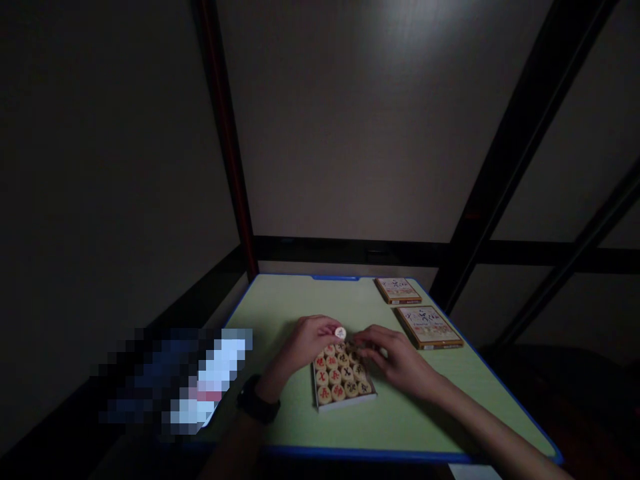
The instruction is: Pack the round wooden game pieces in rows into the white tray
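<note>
My left hand (317,337) is closed on a round xiangqi piece (341,333) with a dark character, raised over the far edge of a shallow white box tray (345,403). Rows of pale wooden pieces fill the tray, red characters on the left side (334,377) and black on the right (353,387). Over the tray's far right corner is my right hand (393,353), its fingers bent and close together near the pieces. Whether it grips one is hidden in the dim light. A dark watch (259,400) is on my left wrist.
Two printed flat boxes (399,291) (429,327) lie along the right side of the green table (300,297) with a blue rim. A bright blurred-out object (213,380) lies at the left edge. Walls stand behind and to the left.
</note>
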Available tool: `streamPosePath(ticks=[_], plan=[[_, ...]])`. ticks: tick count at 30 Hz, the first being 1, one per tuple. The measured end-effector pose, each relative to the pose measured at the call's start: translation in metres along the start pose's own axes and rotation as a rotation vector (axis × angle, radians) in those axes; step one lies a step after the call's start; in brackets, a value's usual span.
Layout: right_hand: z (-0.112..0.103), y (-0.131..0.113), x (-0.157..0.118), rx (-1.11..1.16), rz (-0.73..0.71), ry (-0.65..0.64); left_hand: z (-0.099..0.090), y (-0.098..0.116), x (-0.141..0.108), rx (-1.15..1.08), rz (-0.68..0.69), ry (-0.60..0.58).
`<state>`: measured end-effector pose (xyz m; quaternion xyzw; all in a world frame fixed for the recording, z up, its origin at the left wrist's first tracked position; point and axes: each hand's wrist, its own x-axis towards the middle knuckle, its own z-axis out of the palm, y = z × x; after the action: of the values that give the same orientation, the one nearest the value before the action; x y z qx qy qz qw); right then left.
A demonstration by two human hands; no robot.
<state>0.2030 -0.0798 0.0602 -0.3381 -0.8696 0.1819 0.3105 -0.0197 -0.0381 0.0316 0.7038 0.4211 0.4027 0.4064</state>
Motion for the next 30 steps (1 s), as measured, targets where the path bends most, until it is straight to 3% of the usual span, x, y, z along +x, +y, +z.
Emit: streamPosePath(ticks=[4,9,14,19,23,26,30], plan=[[0.014,0.004,0.005,-0.128,-0.108,0.086,0.018,-0.003,0.005,-0.252,-0.088,-0.091],[0.021,0.006,0.002,-0.366,-0.152,0.075,0.016,-0.001,0.004,-0.392,-0.14,-0.144],[0.018,0.003,-0.002,-0.057,-0.042,0.037,0.007,0.005,0.0,-0.372,-0.147,-0.192],[0.011,0.005,-0.009,0.247,0.189,-0.15,-0.005,-0.002,0.006,-0.169,-0.025,0.028],[0.009,0.011,-0.013,0.276,0.228,-0.243,-0.016,-0.011,0.005,0.264,-0.06,0.206],[0.01,0.014,-0.015,0.266,0.214,-0.292,-0.024,-0.012,-0.003,0.617,-0.1,0.167],[0.009,0.012,-0.015,0.254,0.197,-0.309,-0.026,-0.008,-0.01,0.683,-0.106,0.02]])
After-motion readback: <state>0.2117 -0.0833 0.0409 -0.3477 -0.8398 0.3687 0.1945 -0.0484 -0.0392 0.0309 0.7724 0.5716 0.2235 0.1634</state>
